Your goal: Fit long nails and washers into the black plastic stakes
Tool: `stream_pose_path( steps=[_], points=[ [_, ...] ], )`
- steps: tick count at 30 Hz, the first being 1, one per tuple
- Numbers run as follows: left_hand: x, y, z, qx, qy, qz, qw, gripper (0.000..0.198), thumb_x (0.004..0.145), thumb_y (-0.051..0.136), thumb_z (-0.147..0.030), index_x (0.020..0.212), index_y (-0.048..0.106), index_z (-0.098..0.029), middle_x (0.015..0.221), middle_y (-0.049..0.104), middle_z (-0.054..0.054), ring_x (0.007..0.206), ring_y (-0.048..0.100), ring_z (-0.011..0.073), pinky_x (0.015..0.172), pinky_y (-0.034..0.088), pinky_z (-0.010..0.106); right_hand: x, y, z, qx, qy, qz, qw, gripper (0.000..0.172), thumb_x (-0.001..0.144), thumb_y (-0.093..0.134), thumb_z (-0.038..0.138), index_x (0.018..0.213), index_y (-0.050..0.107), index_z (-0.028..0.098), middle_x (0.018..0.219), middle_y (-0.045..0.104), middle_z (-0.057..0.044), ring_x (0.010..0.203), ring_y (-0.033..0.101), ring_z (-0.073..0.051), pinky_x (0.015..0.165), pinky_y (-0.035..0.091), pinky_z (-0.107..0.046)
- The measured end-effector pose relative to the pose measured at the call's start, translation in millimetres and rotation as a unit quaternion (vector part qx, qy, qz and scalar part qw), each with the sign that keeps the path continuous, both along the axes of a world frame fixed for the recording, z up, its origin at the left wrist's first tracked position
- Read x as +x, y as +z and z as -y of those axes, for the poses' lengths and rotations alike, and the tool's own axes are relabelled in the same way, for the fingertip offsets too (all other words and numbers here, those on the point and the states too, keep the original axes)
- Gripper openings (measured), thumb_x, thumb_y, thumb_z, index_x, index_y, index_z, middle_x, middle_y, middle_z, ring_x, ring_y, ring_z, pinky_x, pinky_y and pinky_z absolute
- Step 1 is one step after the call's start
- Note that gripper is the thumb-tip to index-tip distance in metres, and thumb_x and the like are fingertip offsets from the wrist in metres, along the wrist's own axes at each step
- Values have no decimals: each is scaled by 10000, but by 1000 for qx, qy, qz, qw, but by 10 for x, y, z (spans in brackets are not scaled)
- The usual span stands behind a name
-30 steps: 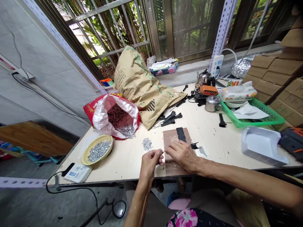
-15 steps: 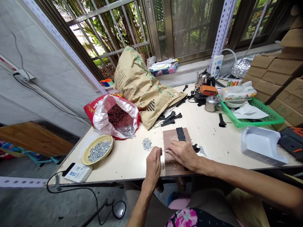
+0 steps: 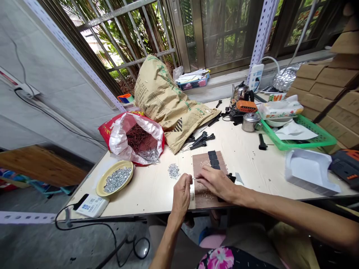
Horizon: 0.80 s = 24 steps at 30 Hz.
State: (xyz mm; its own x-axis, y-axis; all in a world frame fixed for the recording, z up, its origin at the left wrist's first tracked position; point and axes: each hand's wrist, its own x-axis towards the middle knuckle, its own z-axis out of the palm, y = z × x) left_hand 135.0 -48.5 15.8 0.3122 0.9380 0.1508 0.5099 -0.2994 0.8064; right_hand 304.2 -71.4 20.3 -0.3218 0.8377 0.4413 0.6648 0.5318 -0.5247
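Pinching a thin metal pin (image 3: 193,178) between the two hands at the middle of the counter's (image 3: 252,160) near edge. Clenching the left hand (image 3: 181,192) into a loose fist, with thumb and forefinger closed on the pin's left end. Laying the right hand (image 3: 217,183) palm-down just beside it, over a brown board (image 3: 203,162), with fingertips brought to the pin's other end; cannot tell whether gripping it or only touching. Holding the pin level, just above the board's left border, in the narrow gap between both hands. Resting beneath the right wrist, the board's near end, speckled with small silver bits; stacked on its far end, a column of black pads (image 3: 213,160). Lying just beyond the left hand, on bare counter, a small heap of silver pieces (image 3: 174,170). Sitting toward the counter's near left corner, a yellow plate (image 3: 98,188) filled with more of the same, well apart from both hands. Slumped along the far left edge, an open red-and-white bag (image 3: 123,142) of dark nails and, touching it, a brown paper sack (image 3: 165,101). Scattered between sack and board, black clips (image 3: 202,140). Standing toward the far right corner, a green tray (image 3: 308,144); nearer the right edge, a white plastic tray (image 3: 305,170).
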Motion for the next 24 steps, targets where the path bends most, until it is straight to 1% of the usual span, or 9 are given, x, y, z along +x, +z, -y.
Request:
stream_pose_path(
  steps=[2,4,8,12,17,19,21,23,24],
  points=[
    [8,-5,-13,-4,-6,10,1000,327,923,316,-390,649,361,-216,622,347,-42,588,357,126,574,305,241,3,-16,4,13,-11,18,1000,200,951,413,263,864,565,166,829,550,-47,743,529,-153,649,405,-257],
    [16,-11,-25,-9,-9,18,1000,336,915,332,-406,643,372,-213,622,353,-41,591,360,124,573,308,239,6,-27,0,-9,-9,-7,1000,218,953,414,269,836,569,171,793,551,-35,720,525,-146,642,403,-252],
    [36,-21,-37,-67,-9,56,996,385,892,342,-483,633,410,-206,574,357,-50,523,350,112,515,310,231,34,-12,-37,-56,6,-95,994,143,925,481,241,856,589,177,792,557,-15,739,530,-131,674,411,-236],
    [70,-15,-26,-116,5,96,989,471,856,331,-586,661,489,-187,528,349,-59,464,321,99,454,288,224,71,28,-60,-60,5,-93,994,140,906,512,213,822,614,166,789,550,-21,752,531,-136,683,407,-242],
    [72,24,-48,-171,-25,99,980,691,870,115,-624,789,608,-148,504,282,-65,437,287,102,424,248,231,88,38,-36,-67,-4,-102,993,117,904,518,204,846,611,163,799,566,-20,769,546,-139,688,418,-241],
    [48,27,-60,-156,-4,71,985,757,874,50,-609,865,645,-142,526,333,-46,462,353,114,434,292,237,139,20,-41,-66,-6,-96,993,121,910,511,222,871,614,171,811,571,-21,779,551,-140,696,427,-243],
    [30,10,-52,-104,44,31,993,739,890,64,-581,975,656,-146,597,450,-7,557,476,139,502,394,258,250,-11,-80,-58,-17,-78,995,131,918,500,244,913,617,184,843,574,-21,796,556,-136,710,434,-241],
    [41,-34,-13,-37,66,-12,997,635,919,123,-522,1120,615,-173,780,580,48,762,574,175,674,481,320,417,-59,-160,-40,-41,-36,998,151,925,485,261,945,618,191,880,571,-23,802,555,-131,713,433,-237],
    [64,-69,15,-4,61,-36,997,578,931,156,-489,1189,575,-187,915,613,76,890,581,193,782,483,362,513,-89,-216,-29,-54,-5,998,164,930,474,263,948,619,191,891,568,-26,799,552,-130,709,431,-236]
  ],
)
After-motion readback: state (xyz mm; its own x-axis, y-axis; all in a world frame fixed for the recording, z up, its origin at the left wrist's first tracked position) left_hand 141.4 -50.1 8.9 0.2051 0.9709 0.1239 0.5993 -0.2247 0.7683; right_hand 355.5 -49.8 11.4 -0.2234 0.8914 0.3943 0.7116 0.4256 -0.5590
